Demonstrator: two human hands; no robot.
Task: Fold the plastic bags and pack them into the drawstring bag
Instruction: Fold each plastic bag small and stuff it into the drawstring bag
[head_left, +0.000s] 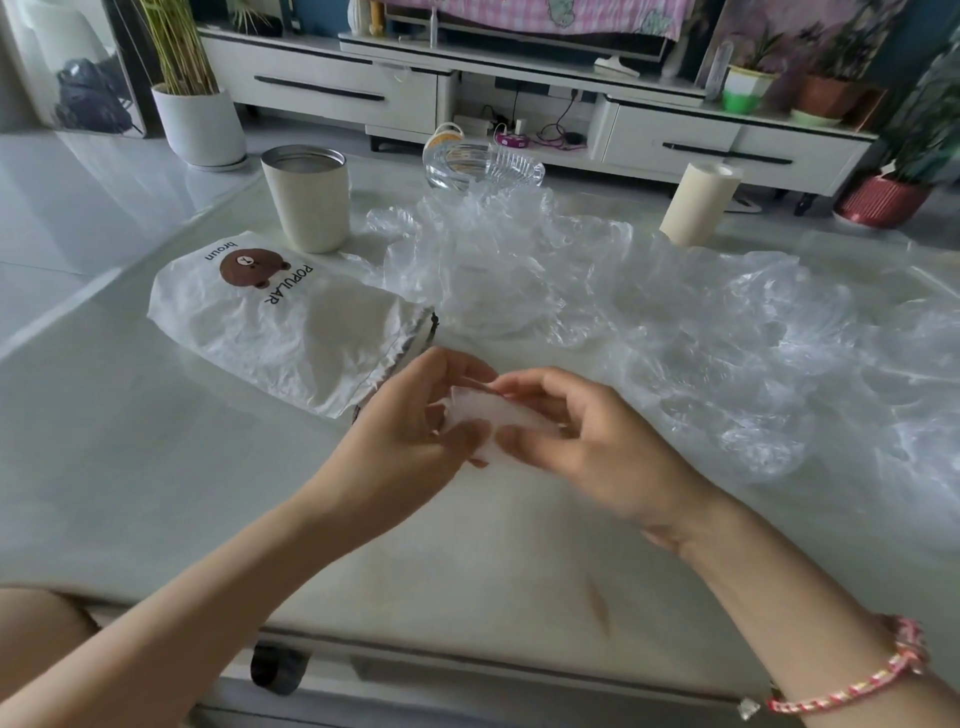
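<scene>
Both hands, left hand (415, 415) and right hand (582, 436), pinch folded plastic bag (493, 415) together; drawstring bag (270, 332) at 10 o'clock on table (156, 493).

A home living room; a low white TV cabinet (322, 88) with drawers spans 12 o'clock, a pink checked cloth (545, 13) above it; a potted plant (200, 124) at 11 o'clock; a red-potted plant (883, 200) at 2 o'clock; glossy floor tiles (78, 171) beside the pale table (156, 467).
</scene>
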